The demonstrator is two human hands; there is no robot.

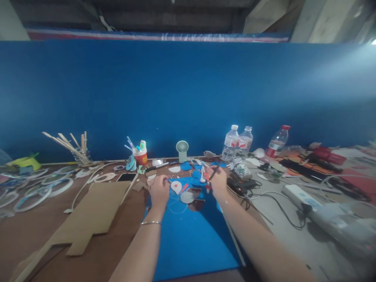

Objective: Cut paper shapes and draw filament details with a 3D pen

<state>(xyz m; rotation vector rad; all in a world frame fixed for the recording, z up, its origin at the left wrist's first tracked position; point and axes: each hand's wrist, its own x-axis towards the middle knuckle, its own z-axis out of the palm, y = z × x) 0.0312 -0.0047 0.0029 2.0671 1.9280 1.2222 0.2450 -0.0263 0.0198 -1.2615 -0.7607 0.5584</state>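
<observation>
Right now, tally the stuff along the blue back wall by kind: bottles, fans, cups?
Water bottles: 3 (white cap, clear cap, red cap)
Small fans: 1
Pen cups: 1
Stick jars: 1
Total: 6

This is a craft workshop. The bench (35, 231) carries cardboard (94, 211), a cup of pens (141, 156), wooden sticks (72, 147), paper rings (44, 188) and a blue sheet (190, 243), before a blue partition wall (188, 94).
</observation>
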